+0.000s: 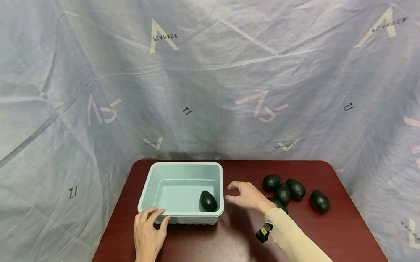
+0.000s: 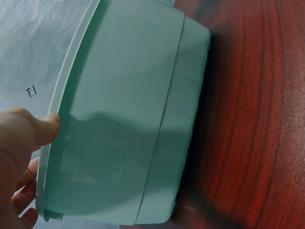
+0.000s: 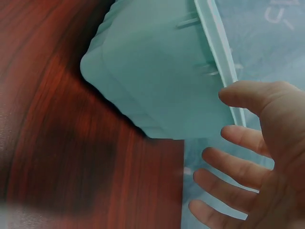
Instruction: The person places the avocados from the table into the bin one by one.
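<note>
A pale green plastic bin point(image 1: 177, 165) stands on the table's left half, with one dark green avocado point(image 1: 208, 201) inside at its near right corner. My left hand point(image 1: 147, 234) grips the bin's near rim toward the left corner. In the left wrist view, the thumb point(image 2: 47, 130) lies on the outer side of that rim and the other fingers are beyond it. Just right of the bin is my right hand point(image 1: 248, 197), fingers spread and loosely bent, holding nothing. Its fingertips point at the bin's right side in the right wrist view.
Right of my right hand lies a cluster of avocados point(image 1: 296, 189), one partly hidden behind the wrist. A single avocado point(image 1: 319, 201) lies farther right. The reddish-brown wooden table point(image 1: 214, 253) is bordered by hanging grey printed sheets point(image 1: 205, 85) at the back and sides.
</note>
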`<state>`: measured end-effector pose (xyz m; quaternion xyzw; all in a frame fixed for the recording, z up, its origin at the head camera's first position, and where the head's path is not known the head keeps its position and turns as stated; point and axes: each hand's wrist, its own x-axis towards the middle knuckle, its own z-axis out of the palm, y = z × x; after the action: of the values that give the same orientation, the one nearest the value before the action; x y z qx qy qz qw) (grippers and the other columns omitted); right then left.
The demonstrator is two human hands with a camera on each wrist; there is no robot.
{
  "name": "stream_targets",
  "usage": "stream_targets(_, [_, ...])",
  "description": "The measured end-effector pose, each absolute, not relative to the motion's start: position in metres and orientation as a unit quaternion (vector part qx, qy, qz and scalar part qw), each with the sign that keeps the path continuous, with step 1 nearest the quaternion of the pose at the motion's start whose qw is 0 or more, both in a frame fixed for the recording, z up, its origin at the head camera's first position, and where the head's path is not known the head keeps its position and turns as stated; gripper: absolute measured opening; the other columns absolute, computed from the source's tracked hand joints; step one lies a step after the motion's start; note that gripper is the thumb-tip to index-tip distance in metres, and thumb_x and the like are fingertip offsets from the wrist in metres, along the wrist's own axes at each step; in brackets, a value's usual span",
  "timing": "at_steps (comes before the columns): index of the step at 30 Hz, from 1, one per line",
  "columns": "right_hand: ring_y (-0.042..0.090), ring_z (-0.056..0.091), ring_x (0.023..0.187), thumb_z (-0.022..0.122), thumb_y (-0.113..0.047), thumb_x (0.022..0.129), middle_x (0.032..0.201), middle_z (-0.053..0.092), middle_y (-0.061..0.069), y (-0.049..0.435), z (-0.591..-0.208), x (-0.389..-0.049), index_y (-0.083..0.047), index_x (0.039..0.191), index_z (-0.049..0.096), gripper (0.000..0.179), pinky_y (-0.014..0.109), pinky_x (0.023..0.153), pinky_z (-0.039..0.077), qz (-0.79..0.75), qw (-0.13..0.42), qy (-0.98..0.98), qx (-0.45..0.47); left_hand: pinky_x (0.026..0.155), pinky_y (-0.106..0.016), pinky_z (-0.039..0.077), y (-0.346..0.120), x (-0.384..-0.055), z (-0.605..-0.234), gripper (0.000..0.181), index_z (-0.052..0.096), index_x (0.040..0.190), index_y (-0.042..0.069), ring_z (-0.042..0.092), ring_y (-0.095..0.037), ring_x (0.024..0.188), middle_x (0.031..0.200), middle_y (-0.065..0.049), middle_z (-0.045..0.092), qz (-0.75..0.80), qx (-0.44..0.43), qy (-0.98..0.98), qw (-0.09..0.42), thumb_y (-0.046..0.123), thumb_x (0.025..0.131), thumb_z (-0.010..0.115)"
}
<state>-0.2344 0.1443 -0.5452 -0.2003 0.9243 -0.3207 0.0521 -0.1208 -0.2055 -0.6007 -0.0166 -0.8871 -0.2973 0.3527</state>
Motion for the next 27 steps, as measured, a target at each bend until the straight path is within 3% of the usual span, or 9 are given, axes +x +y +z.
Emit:
stream_targets(13, [0.030, 0.074, 0.113, 0.081, -0.030, 0.093, 0.122, 0.077, 0.007, 0.163, -0.570, -0.233, -0.014, 0.121, 0.075, 0.033, 0.051, 0.093, 0.060, -0.271, 0.029, 0.950, -0.155, 0.098, -0.053, 0.044, -0.206, -0.121, -0.601, 0.032, 0.084, 0.102, 0.009, 0.059, -0.041, 0.108, 0.109, -0.014, 0.072, -0.303, -0.020, -0.882, 0.361, 0.013, 0.073, 0.098])
stream_targets(23, [0.028, 0.073, 0.093, 0.081, -0.030, 0.094, 0.121, 0.075, 0.012, 0.184, -0.584, -0.227, -0.012, 0.122, 0.074, 0.034, 0.051, 0.080, 0.060, -0.217, 0.016, 0.968, -0.124, 0.098, -0.052, 0.043, -0.204, -0.121, -0.602, 0.032, 0.084, 0.102, 0.009, 0.059, -0.041, 0.107, 0.108, -0.014, 0.073, -0.305, -0.019, -0.881, 0.360, 0.011, 0.073, 0.098])
stream_targets(27, [0.029, 0.073, 0.096, 0.080, -0.030, 0.095, 0.121, 0.075, 0.012, 0.193, -0.589, -0.226, -0.012, 0.124, 0.074, 0.035, 0.052, 0.079, 0.060, -0.212, 0.020, 0.970, -0.113, 0.098, -0.053, 0.044, -0.205, -0.121, -0.601, 0.032, 0.084, 0.102, 0.009, 0.059, -0.041, 0.107, 0.109, -0.014, 0.072, -0.305, -0.019, -0.883, 0.358, 0.011, 0.073, 0.098])
